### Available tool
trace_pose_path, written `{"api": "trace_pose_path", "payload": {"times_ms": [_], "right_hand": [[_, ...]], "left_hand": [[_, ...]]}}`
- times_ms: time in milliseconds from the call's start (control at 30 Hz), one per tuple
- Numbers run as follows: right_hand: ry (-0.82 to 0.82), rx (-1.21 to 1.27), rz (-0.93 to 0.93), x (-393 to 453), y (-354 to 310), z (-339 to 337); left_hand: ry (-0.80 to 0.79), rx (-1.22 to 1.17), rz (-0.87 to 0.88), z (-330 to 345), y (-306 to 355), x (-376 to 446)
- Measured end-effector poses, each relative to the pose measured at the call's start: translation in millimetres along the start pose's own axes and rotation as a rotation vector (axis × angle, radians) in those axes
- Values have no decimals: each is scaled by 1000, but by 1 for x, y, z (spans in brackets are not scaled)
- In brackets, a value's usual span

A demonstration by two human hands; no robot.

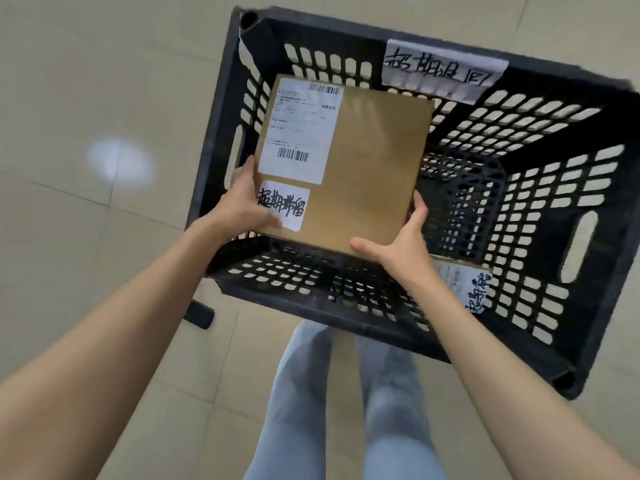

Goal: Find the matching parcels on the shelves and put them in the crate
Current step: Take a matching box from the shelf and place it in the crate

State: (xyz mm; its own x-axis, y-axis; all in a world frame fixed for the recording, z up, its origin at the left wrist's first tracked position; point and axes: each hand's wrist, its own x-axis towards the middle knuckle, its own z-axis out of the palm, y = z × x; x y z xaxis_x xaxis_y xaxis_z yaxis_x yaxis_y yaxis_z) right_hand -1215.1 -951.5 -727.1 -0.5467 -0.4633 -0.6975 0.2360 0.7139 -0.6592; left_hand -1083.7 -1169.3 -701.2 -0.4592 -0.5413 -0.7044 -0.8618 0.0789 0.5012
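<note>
A flat brown cardboard parcel (367, 168) with a white shipping label and a handwritten white sticker hangs over the open black slatted crate (540, 344). My left hand (242, 206) grips its near left corner. My right hand (401, 244) holds its near right corner. Inside the crate, at the near right, a second parcel (464, 282) with a similar handwritten sticker lies partly hidden behind my right wrist. A white handwritten label (443, 67) is stuck on the crate's far wall.
The crate stands on a beige tiled floor (86, 237). My legs in light blue jeans (346, 410) are just in front of its near wall. A small black object (199, 315) lies on the floor by the crate's near left corner.
</note>
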Motion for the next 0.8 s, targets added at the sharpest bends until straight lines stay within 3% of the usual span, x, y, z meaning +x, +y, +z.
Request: {"api": "trace_pose_path", "payload": {"times_ms": [300, 500, 800], "right_hand": [[8, -63, 59, 24, 13, 11], [62, -228, 60, 5, -27, 8], [-90, -388, -277, -78, -143, 5]], "left_hand": [[37, 88, 124, 11, -8, 15], [165, 250, 161, 6, 6, -15], [381, 19, 142, -51, 32, -139]]}}
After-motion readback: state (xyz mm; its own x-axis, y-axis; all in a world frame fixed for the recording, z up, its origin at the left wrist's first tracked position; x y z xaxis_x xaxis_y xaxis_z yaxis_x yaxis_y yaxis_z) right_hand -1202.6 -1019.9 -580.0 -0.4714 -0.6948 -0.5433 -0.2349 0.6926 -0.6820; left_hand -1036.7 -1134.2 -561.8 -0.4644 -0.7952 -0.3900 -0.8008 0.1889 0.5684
